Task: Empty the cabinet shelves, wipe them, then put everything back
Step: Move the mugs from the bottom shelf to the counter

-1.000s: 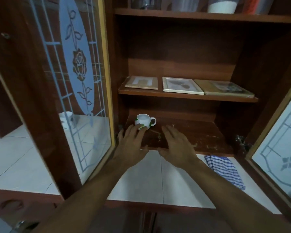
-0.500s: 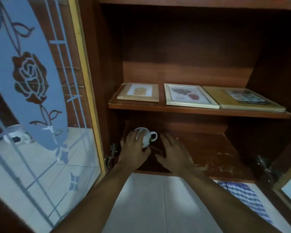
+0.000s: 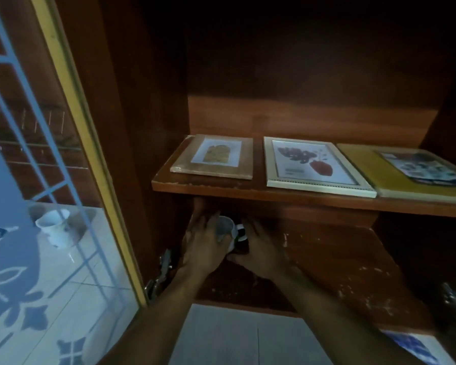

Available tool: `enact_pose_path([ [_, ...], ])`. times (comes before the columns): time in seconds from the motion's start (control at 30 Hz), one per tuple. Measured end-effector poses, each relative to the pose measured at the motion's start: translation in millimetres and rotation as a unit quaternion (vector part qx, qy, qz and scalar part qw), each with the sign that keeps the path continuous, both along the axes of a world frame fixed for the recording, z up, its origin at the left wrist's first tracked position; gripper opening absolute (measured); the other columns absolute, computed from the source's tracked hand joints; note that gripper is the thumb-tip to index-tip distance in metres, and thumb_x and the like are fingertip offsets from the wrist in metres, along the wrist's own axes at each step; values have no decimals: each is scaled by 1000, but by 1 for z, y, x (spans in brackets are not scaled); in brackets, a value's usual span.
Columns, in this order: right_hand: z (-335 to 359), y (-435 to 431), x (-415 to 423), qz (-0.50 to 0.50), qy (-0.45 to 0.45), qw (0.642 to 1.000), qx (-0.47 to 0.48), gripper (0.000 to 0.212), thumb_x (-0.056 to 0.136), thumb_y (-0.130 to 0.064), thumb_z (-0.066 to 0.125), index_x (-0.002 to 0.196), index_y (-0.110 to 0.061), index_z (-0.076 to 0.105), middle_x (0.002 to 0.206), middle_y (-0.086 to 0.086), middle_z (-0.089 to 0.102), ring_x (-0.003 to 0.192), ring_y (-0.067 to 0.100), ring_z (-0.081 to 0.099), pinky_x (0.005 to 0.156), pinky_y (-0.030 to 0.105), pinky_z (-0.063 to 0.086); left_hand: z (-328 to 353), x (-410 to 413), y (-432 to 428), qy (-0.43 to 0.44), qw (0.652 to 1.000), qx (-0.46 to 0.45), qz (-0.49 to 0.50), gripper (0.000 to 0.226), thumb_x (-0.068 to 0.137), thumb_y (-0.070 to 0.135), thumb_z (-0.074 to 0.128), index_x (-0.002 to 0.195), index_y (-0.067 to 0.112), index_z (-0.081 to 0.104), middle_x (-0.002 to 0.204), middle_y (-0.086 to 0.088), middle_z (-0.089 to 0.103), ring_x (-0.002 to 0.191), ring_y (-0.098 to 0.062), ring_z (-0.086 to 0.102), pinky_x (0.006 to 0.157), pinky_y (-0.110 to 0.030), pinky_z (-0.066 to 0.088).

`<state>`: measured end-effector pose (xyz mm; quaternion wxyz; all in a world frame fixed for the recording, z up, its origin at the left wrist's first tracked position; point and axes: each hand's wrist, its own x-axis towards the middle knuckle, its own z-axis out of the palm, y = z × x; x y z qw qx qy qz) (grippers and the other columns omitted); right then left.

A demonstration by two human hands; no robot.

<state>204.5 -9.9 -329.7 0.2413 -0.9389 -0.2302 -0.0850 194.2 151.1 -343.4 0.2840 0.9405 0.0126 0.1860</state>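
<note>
1. My left hand [image 3: 203, 246] is curled round the left side of the white mug [image 3: 225, 227], holding it by the body.
2. The mug is at the left end of the lower shelf [image 3: 340, 272], close to the cabinet's side wall. It is tilted, with its mouth turned up towards me and its handle pointing right.
3. My right hand [image 3: 261, 248] is just to the right of the mug, by the handle, with fingers fairly straight and the thumb reaching left under the mug. The blur keeps me from telling whether it touches the mug.
4. The lower shelf is worn, with pale scuffs across the wood.
5. On the upper shelf [image 3: 274, 196] three picture frames lie flat in a row: a brown frame [image 3: 213, 158] on the left, a pale frame [image 3: 313, 167] in the middle and a yellow frame [image 3: 416, 172] on the right.
6. The glass door [image 3: 37, 180] stands open on my left, and through it I see a second mug [image 3: 54, 227] on the tiled counter [image 3: 221, 338].
7. A striped cloth [image 3: 411, 349] lies on the counter at the lower right.
</note>
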Motion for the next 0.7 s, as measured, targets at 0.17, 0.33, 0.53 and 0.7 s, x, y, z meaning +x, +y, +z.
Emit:
enact_pose_path([
  [0.17, -7, 2, 30, 2, 65, 997, 33, 121, 57, -55, 87, 152, -11, 26, 151, 6, 37, 128, 21, 47, 103, 33, 41, -7, 20, 3, 10, 1000, -22, 18, 71, 80, 63, 29, 140, 26, 41, 143, -5, 45, 130, -26, 42, 104, -43, 37],
  [0.33, -22, 4, 51, 39, 157, 985, 65, 127, 50, -53, 90, 152, -24, 20, 146, -5, 39, 118, 10, 54, 94, 32, 52, -8, 30, 5, 17, 997, -77, 12, 70, 81, 65, 30, 138, 26, 43, 140, -1, 47, 126, -22, 47, 101, -41, 43],
  [0.53, -33, 8, 58, 55, 153, 985, 58, 113, 56, -56, 87, 148, -28, 28, 144, -6, 33, 128, 15, 42, 102, 36, 44, -16, 34, 7, 18, 994, -103, 8, 47, 96, 48, 44, 135, 22, 49, 134, 0, 52, 119, -17, 51, 91, -27, 41],
  [0.7, -33, 7, 61, 52, 153, 985, 56, 111, 58, -55, 86, 147, -26, 28, 140, -11, 33, 124, 10, 41, 100, 30, 42, -15, 34, 4, 20, 992, -120, 17, 35, 96, 38, 51, 124, 19, 59, 121, -1, 63, 109, -18, 59, 81, -22, 39],
])
